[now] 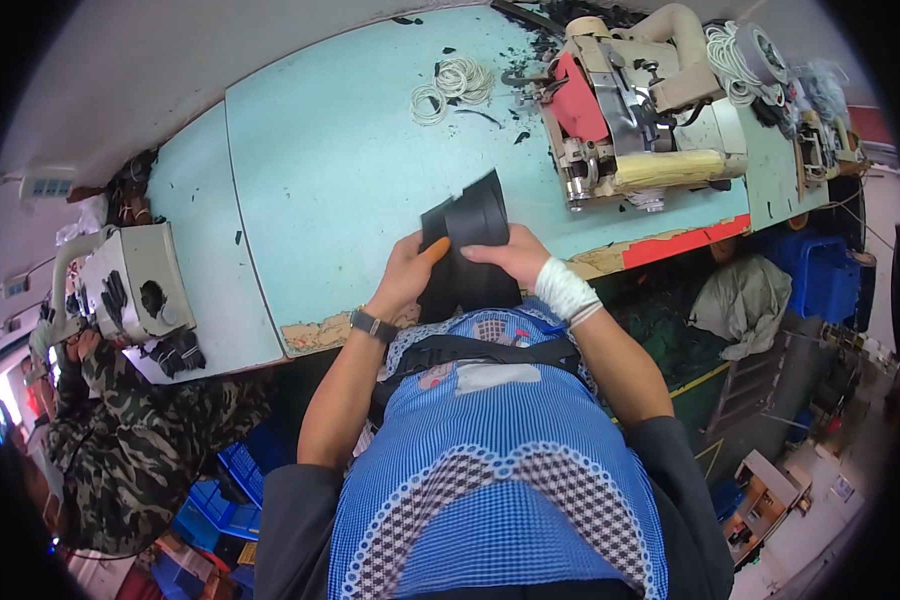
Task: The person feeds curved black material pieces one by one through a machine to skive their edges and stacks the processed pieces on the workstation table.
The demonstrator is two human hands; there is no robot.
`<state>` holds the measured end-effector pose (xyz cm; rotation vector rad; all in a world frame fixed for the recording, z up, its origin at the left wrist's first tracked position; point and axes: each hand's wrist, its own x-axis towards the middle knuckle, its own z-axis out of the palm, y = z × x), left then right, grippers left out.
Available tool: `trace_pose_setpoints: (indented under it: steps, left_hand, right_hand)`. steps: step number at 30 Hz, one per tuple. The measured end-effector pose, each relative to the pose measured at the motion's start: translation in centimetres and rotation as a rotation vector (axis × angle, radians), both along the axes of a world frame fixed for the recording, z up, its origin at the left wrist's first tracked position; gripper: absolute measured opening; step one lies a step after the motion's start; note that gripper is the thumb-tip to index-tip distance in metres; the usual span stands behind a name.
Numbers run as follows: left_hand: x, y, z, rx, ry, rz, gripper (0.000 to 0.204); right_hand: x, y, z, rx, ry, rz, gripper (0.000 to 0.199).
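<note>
Both my hands hold a folded, smooth black sheet piece [478, 215], leather-like in look, over the front edge of the pale green table [340, 200]. Its upper end flares and tilts to the right, and its lower part hangs down against my apron. My left hand [408, 275] grips the left side, with an orange cover on the thumb. On the right side, my right hand [512, 258] is closed with its thumb laid across the front. A white wrap [567, 290] circles my right wrist. The fingers behind the piece are hidden.
A sewing machine [650, 175] stands at the right of the table, with black scraps around it. White cord coils [460, 82] lie at the back. At left, a person in a camouflage garment [120, 440] works at another machine [135, 290]. A blue bin [820, 280] stands right.
</note>
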<state>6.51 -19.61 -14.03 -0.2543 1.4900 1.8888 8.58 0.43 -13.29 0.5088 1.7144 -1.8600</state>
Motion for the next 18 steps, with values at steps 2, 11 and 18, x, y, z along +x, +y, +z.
trace_pose_setpoints:
  steps: [2, 11, 18]
  left_hand:
    - [0.7, -2.0, -0.9, -0.137, 0.056, 0.141, 0.024]
    - [-2.0, 0.6, 6.2, 0.187, 0.116, 0.218, 0.054]
    - [-2.8, 0.3, 12.2, 0.57, 0.359, -0.028, 0.099]
  right_hand:
    - [0.4, 1.0, 1.7, -0.023, 0.052, -0.087, 0.04]
    - [-1.0, -4.0, 7.1, -0.164, 0.298, 0.049, 0.055]
    - [2.5, -3.1, 7.8, -1.21, -0.165, -0.148, 0.054]
